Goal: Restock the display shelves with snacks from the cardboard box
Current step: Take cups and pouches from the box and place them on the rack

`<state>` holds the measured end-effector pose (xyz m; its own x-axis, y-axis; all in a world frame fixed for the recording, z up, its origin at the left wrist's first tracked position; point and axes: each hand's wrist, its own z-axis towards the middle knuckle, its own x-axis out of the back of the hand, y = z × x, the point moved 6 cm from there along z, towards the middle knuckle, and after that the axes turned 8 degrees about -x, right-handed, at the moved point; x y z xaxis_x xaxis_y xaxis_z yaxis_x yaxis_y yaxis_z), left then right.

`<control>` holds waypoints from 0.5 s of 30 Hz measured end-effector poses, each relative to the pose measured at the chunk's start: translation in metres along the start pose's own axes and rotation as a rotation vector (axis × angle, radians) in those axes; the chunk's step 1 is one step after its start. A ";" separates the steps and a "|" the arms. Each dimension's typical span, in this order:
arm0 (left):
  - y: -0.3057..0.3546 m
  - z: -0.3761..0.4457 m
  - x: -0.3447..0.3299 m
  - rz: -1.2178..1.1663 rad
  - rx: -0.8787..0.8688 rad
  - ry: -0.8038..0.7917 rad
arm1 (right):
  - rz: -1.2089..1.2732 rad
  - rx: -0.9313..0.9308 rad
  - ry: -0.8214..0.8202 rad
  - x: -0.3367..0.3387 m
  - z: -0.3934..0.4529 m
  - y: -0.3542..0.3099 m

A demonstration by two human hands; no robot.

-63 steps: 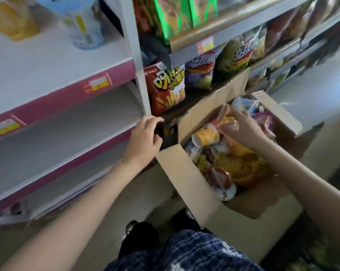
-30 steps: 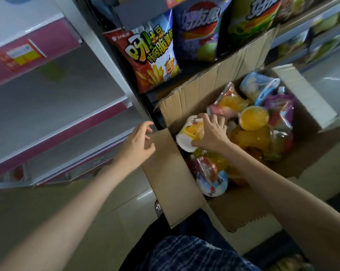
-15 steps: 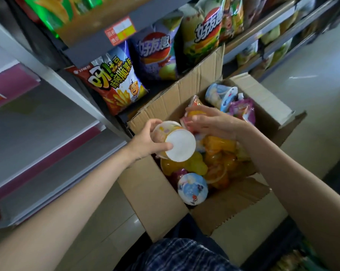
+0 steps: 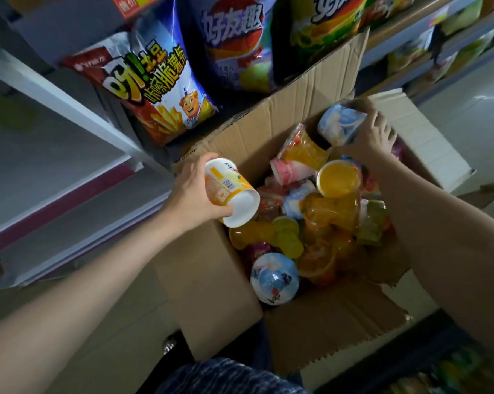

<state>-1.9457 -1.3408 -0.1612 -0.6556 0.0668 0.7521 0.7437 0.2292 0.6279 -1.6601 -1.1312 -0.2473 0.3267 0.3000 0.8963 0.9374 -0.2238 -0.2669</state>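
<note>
An open cardboard box [image 4: 211,282] on the floor holds several jelly and pudding cups. My left hand [image 4: 191,191] grips a yellow-and-white cup [image 4: 230,191] tilted on its side, just over the box's left flap. At the box's far corner my right hand [image 4: 375,132] grips a blue-and-white cup [image 4: 339,123] from above. Another blue cup [image 4: 274,278] lies near the box's front. An orange jelly cup [image 4: 338,177] sits in the middle of the pile. White display shelves [image 4: 69,177] with pink edges stand to the left.
Chip bags stand on the shelf behind the box: a red-and-blue fries bag [image 4: 154,86] and a purple bag [image 4: 234,44]. A white upright post [image 4: 69,106] divides the shelf bays. More stocked shelves [image 4: 453,32] run off to the right. My plaid-clad knee [image 4: 225,376] is below.
My left hand took the yellow-and-white cup from my right hand and drew it over the box's left flap. My right hand reached to the far corner and closed on a blue-and-white cup.
</note>
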 end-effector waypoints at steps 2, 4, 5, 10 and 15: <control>0.003 -0.002 -0.005 -0.011 -0.001 -0.026 | -0.041 0.025 0.030 0.001 -0.004 -0.004; 0.007 -0.004 -0.005 -0.013 -0.016 -0.035 | -0.085 0.032 0.052 0.005 -0.011 -0.014; 0.009 -0.004 -0.005 -0.008 -0.034 -0.037 | -0.093 0.031 0.061 0.009 -0.017 -0.020; 0.019 -0.011 0.005 -0.052 -0.082 0.014 | 0.078 0.096 0.063 0.036 -0.068 -0.058; 0.028 -0.038 0.052 -0.112 -0.126 0.108 | 0.255 0.327 -0.094 0.076 -0.140 -0.108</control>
<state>-1.9536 -1.3681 -0.0965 -0.7226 -0.0586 0.6887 0.6816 0.1054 0.7241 -1.7534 -1.2146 -0.1012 0.5488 0.3597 0.7546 0.8089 -0.0008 -0.5880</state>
